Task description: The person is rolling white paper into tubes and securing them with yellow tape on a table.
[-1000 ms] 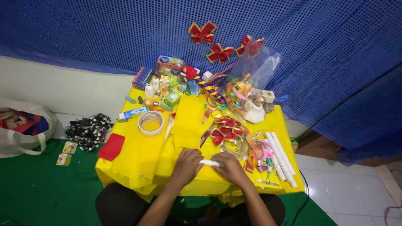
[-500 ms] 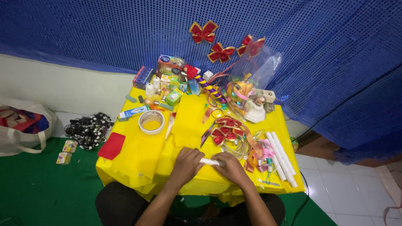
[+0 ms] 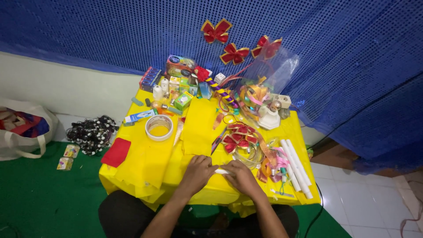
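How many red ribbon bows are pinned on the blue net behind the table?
3 red ribbon bows with gold edging on the blue net: the upper-left bow, the lower middle bow, and the right bow above the clear plastic bag. None looks hidden.

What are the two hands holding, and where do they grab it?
A small white roll is held between the left hand and the right hand, one hand at each end, over the yellow paper. What it is made of cannot be told.
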